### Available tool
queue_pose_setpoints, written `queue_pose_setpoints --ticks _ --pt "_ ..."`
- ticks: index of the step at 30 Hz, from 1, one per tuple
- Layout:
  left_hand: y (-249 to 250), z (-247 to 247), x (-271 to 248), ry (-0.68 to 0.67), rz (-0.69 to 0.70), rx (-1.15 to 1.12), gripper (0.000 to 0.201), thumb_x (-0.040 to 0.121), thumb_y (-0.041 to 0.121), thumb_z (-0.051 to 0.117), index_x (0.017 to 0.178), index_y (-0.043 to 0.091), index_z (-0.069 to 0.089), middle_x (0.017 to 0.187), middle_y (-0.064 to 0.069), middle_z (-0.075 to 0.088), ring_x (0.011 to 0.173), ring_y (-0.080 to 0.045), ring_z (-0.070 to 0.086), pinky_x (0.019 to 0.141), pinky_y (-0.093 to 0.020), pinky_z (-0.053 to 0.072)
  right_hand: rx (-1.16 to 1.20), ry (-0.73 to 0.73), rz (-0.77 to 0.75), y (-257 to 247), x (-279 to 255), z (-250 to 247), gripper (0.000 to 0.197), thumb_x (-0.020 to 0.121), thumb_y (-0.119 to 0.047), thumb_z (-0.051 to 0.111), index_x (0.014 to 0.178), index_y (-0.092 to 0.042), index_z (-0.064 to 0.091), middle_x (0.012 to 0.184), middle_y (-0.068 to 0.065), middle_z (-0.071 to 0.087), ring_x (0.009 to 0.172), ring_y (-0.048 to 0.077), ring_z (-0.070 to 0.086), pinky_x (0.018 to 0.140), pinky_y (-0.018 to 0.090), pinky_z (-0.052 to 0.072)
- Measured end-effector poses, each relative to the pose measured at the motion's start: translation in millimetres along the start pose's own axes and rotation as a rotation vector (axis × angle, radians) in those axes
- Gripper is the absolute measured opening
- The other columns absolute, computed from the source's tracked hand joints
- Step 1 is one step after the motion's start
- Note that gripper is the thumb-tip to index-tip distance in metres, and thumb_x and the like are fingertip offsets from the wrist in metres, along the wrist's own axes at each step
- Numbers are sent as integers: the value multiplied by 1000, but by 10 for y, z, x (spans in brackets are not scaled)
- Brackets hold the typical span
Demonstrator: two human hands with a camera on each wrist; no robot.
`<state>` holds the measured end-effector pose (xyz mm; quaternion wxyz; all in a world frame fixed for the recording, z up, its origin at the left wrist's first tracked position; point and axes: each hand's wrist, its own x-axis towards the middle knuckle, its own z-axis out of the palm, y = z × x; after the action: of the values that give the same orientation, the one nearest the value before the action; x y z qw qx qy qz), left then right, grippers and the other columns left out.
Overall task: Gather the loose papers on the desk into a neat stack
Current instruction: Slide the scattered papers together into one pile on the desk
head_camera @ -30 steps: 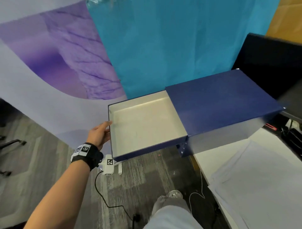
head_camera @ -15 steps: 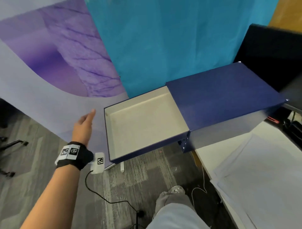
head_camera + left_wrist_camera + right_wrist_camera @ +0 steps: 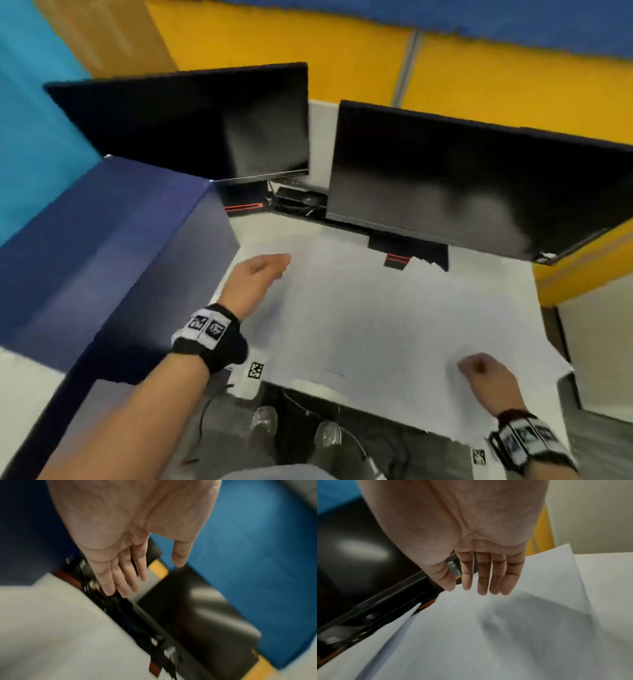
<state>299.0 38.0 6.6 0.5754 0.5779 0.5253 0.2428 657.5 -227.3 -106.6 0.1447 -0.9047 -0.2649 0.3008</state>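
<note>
Several loose white papers (image 3: 370, 318) lie spread and overlapping across the white desk (image 3: 513, 284), some sheets hanging over its near edge. My left hand (image 3: 260, 274) hovers over the papers' far left corner, fingers (image 3: 123, 580) straight and empty. My right hand (image 3: 483, 373) floats above the sheets at the near right. In the right wrist view its fingers (image 3: 482, 580) are straight over a sheet (image 3: 488, 635), casting a shadow and holding nothing.
Two dark monitors (image 3: 205, 120) (image 3: 479, 185) stand at the back of the desk with cables between them. A blue box (image 3: 113, 240) sits at the desk's left end. Yellow partition panels (image 3: 342, 51) close off the back. My shoes (image 3: 263, 421) show under the desk.
The view has swung right from the blue box's open drawer to the desk. My left hand left the drawer and now hovers over the papers. My right hand has come into view.
</note>
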Motion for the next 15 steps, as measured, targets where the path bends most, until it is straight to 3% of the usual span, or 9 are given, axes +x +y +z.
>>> queue_pose_setpoints --ticks 3,6,9,11,15 --pt "-94 916 657 -163 -91 150 60 68 65 73 113 24 73 116 5 73 109 -16 67 106 -41 48 55 76 69 60 406 -56 31 90 -29 66 112 -7 65 117 19 67 108 35 62 88 32 41" --pt "-259 1600 1243 -234 -166 317 89 54 79 67 121 21 70 130 0 68 118 -24 63 108 -42 45 67 180 214 107 823 -144 47 84 -40 69 122 -14 61 129 20 56 119 40 51 98 42 42" --pt "-356 2067 1578 -323 -211 515 83 77 71 61 138 15 58 147 -7 53 133 -29 50 115 -40 35 40 296 473 195 1101 -301 68 77 -52 68 135 -23 48 147 17 35 136 38 30 105 52 34" --pt "-430 2254 1704 -334 -222 599 80 84 67 58 143 13 52 153 -7 46 139 -30 44 117 -39 31 112 369 672 337 1250 -405 81 73 -54 68 141 -22 37 151 20 24 139 39 23 107 54 29" --pt "-620 2338 1830 -273 -280 588 78 79 65 66 140 17 56 150 -5 50 135 -31 48 114 -41 37 310 374 925 608 1452 -502 97 70 -53 61 148 -9 23 145 23 30 133 40 33 112 49 28"
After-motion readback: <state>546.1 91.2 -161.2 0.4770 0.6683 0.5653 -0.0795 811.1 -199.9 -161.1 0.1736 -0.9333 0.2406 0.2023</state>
